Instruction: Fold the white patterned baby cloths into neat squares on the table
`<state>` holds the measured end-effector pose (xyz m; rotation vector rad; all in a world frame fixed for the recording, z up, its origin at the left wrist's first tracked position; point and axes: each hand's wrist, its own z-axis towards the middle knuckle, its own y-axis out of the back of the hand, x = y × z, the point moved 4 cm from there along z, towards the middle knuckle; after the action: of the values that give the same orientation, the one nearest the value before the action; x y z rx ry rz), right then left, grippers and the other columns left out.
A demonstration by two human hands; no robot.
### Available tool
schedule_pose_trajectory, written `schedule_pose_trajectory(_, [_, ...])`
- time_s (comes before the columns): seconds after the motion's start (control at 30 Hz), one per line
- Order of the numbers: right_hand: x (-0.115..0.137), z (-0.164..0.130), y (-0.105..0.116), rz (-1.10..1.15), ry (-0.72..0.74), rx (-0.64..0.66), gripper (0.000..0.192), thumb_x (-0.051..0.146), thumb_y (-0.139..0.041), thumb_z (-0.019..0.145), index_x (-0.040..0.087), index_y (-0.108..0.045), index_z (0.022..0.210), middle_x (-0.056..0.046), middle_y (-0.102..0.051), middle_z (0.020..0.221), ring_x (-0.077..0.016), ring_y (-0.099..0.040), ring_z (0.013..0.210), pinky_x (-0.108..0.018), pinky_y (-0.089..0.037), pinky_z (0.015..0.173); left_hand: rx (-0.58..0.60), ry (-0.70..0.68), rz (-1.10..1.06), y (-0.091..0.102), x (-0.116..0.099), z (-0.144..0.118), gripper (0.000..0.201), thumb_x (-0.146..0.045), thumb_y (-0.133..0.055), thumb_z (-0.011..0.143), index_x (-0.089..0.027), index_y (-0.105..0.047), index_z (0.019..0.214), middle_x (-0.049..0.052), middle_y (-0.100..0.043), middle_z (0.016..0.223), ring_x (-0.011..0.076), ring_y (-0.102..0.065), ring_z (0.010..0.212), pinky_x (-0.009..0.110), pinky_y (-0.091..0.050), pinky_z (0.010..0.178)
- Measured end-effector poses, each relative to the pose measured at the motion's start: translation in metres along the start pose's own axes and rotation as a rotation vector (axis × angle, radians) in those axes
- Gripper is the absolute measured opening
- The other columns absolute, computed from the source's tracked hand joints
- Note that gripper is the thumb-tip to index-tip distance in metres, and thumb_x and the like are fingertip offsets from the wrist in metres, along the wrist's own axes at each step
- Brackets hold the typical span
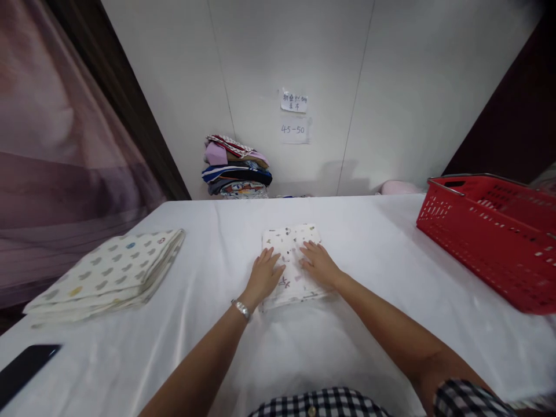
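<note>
A white cloth [289, 243] with small printed figures lies folded into a compact rectangle in the middle of the table. My left hand [264, 273] rests flat on its left side, fingers spread. On the cloth's right side lies my right hand [320, 263], its fingers stretched out and apart. Both palms face down, and neither hand grips the fabric. Farther left is a larger folded cloth [108, 266], cream with grey shapes and a few coloured ones, apart from both hands.
The table [369, 341] has a white cover. A red plastic basket [486, 237] stands at the right edge. At the lower left lies a dark flat phone-like object [26, 370]. Behind the table rises a stack of folded fabrics [237, 168] against the wall, beside handwritten paper signs [295, 128].
</note>
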<state>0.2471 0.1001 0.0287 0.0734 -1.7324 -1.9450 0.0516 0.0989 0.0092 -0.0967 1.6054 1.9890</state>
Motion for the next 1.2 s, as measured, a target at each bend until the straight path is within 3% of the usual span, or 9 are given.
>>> schedule_pose_trajectory(0.13, [-0.023, 0.028, -0.014, -0.079, -0.137, 0.055, 0.052, 0.037, -0.043, 0.092, 0.011, -0.04, 0.136, -0.016, -0.027, 0.149, -0.0284, -0.018, 0.139, -0.047, -0.019, 0.109, 0.038, 0.067, 0.053, -0.014, 0.001, 0.007, 0.045, -0.039, -0.044, 0.089, -0.017, -0.049, 0.128, 0.016, -0.035, 0.145, 0.0325, -0.024, 0.137, 0.055, -0.029, 0.104])
schedule_pose_trajectory(0.33, [-0.04, 0.029, -0.033, -0.088, -0.174, 0.051, 0.051, 0.041, -0.037, 0.093, 0.014, -0.039, 0.136, -0.013, -0.027, 0.149, -0.0274, -0.017, 0.139, -0.048, -0.02, 0.108, 0.062, 0.066, 0.074, -0.021, 0.006, 0.006, 0.044, -0.042, -0.04, 0.09, -0.019, -0.047, 0.128, 0.014, -0.034, 0.146, 0.0321, -0.025, 0.137, 0.058, -0.028, 0.103])
schedule_pose_trajectory(0.5, [-0.038, 0.028, -0.032, -0.095, -0.18, 0.049, 0.053, 0.041, -0.036, 0.093, 0.014, -0.038, 0.138, -0.013, -0.026, 0.15, -0.027, -0.016, 0.139, -0.047, -0.019, 0.108, 0.066, 0.031, 0.149, -0.009, -0.001, 0.056, 0.05, -0.05, -0.039, 0.089, -0.017, -0.05, 0.125, 0.015, -0.033, 0.147, 0.0315, -0.024, 0.137, 0.056, -0.022, 0.106])
schedule_pose_trajectory(0.63, [-0.037, 0.027, -0.03, -0.094, -0.214, 0.108, 0.055, 0.043, -0.033, 0.093, 0.014, -0.035, 0.14, -0.011, -0.022, 0.151, -0.0255, -0.013, 0.14, -0.046, -0.016, 0.109, 0.153, 0.142, 0.201, -0.017, 0.007, 0.084, 0.059, -0.052, -0.033, 0.089, -0.016, -0.04, 0.135, 0.012, -0.025, 0.151, 0.0283, -0.017, 0.14, 0.051, -0.018, 0.11])
schedule_pose_trajectory(0.8, [-0.032, 0.045, -0.021, -0.124, -0.228, 0.182, 0.058, 0.047, -0.032, 0.092, 0.015, -0.035, 0.14, -0.013, -0.024, 0.151, -0.0262, -0.014, 0.14, -0.049, -0.01, 0.11, 0.139, 0.183, 0.225, -0.031, 0.02, 0.081, 0.061, -0.052, -0.029, 0.09, -0.018, -0.034, 0.139, 0.009, -0.021, 0.153, 0.0264, -0.013, 0.141, 0.049, -0.019, 0.11])
schedule_pose_trajectory(0.93, [-0.041, 0.077, -0.016, -0.166, -0.258, 0.167, 0.064, 0.05, -0.029, 0.092, 0.012, -0.027, 0.143, -0.013, -0.016, 0.153, -0.025, -0.006, 0.141, -0.048, -0.004, 0.111, 0.125, 0.179, 0.22, -0.032, 0.021, 0.078, 0.061, -0.053, -0.029, 0.089, -0.018, -0.035, 0.139, 0.008, -0.022, 0.152, 0.0265, -0.014, 0.141, 0.05, -0.021, 0.11])
schedule_pose_trajectory(1.2, [-0.075, 0.088, -0.035, -0.04, -0.285, 0.139, 0.066, 0.053, -0.028, 0.092, 0.012, -0.025, 0.144, -0.01, -0.015, 0.154, -0.0234, -0.006, 0.141, -0.045, -0.017, 0.11, 0.102, 0.177, 0.177, -0.034, 0.022, 0.078, 0.06, -0.052, -0.031, 0.089, -0.019, -0.036, 0.138, 0.008, -0.023, 0.152, 0.0261, -0.015, 0.14, 0.05, -0.022, 0.109])
